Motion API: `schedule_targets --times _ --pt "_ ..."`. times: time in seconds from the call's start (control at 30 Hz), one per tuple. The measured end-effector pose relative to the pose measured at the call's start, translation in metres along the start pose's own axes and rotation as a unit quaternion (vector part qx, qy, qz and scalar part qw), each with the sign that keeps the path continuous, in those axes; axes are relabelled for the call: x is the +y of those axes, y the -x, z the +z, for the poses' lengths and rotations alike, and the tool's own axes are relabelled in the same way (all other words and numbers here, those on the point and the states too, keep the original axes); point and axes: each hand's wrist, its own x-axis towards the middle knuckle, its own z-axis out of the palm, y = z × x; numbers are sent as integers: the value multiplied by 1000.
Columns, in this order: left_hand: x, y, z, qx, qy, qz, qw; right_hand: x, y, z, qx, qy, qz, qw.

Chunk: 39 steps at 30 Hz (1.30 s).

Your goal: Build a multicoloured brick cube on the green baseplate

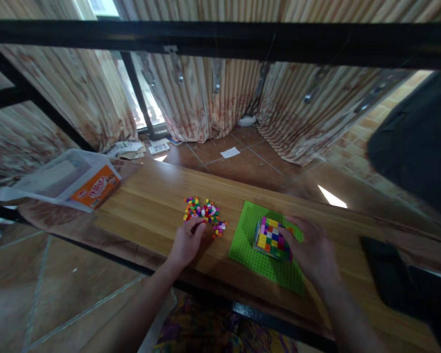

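A green studded baseplate point(257, 260) lies on the wooden table point(150, 206). On it stands a many-coloured block built of small bricks point(272, 238). My right hand point(310, 250) rests against the block's right side, fingers spread along it. A loose pile of small coloured bricks point(202, 211) lies left of the plate. My left hand point(187, 240) sits at the pile's near edge with its fingers curled down among the bricks; whether it pinches one is hidden.
A clear plastic tub with an orange label point(73, 179) lies tipped at the table's left end. A black object point(389, 274) lies at the right end. A black metal frame bar point(220, 41) crosses overhead. Curtains and papers on the tiled floor lie beyond.
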Motion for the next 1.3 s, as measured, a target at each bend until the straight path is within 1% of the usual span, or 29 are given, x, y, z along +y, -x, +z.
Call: schedule_targets --times 0.03,0.07,0.1,0.13,0.2,0.27,0.33,0.4,0.47,0.57,0.63,0.7,0.77,0.87,0.93,0.97,1.0,1.07,1.1,1.13,1.17,1.2,1.27,1.3 --pt "5 4 0 -11 79 -49 996 -7 5 -2 29 -11 2 1000" --pt "10 8 0 -17 161 -94 982 -16 10 -5 52 -28 9 998" --pt "15 13 1 -30 238 -133 962 -26 15 -7 60 -48 20 997" --pt "21 18 2 -44 306 -161 937 -37 21 -9 52 -75 29 995" --pt "34 29 3 -80 402 -204 889 -60 32 -9 0 -132 28 991" --pt "47 39 5 -125 453 -234 851 -80 41 -7 -42 -184 13 982" --pt "57 47 6 -165 480 -253 823 -95 46 -3 -68 -222 6 973" --pt "64 52 6 -192 495 -263 806 -104 48 2 -83 -248 11 965" --pt "68 56 7 -205 497 -267 799 -110 48 5 -98 -266 18 959" --pt "66 59 5 -229 480 -266 804 -117 49 9 -133 -292 14 947" --pt "62 62 4 -244 463 -262 811 -121 53 12 -167 -321 18 932" --pt "57 65 2 -251 449 -260 817 -124 58 17 -199 -355 38 913" --pt "51 69 1 -253 435 -264 823 -125 65 22 -216 -383 67 896" --pt "44 73 1 -256 408 -273 833 -123 73 30 -217 -406 104 881" --pt "42 72 1 -252 374 -269 851 -120 76 33 -202 -408 130 881" --pt "41 70 1 -249 345 -262 866 -118 77 34 -188 -404 144 884" --pt "39 67 1 -242 306 -246 887 -116 77 33 -171 -396 158 888" --pt "35 55 -2 -208 197 -187 940 -107 75 27 -130 -375 181 900" --pt "32 47 -4 -177 131 -139 965 -102 73 24 -108 -365 190 905" --pt "28 38 -6 -137 61 -86 985 -94 70 19 -85 -355 197 910" --pt "23 29 -7 -102 -7 -38 994 -86 67 14 -64 -345 204 914" --pt "18 20 -9 -74 -64 4 995 -77 63 9 -43 -334 210 918" --pt "7 4 -9 -51 -152 59 985 -58 52 -1 -5 -297 223 929" --pt "2 -3 -9 -45 -188 75 978 -49 46 -6 9 -267 226 937"
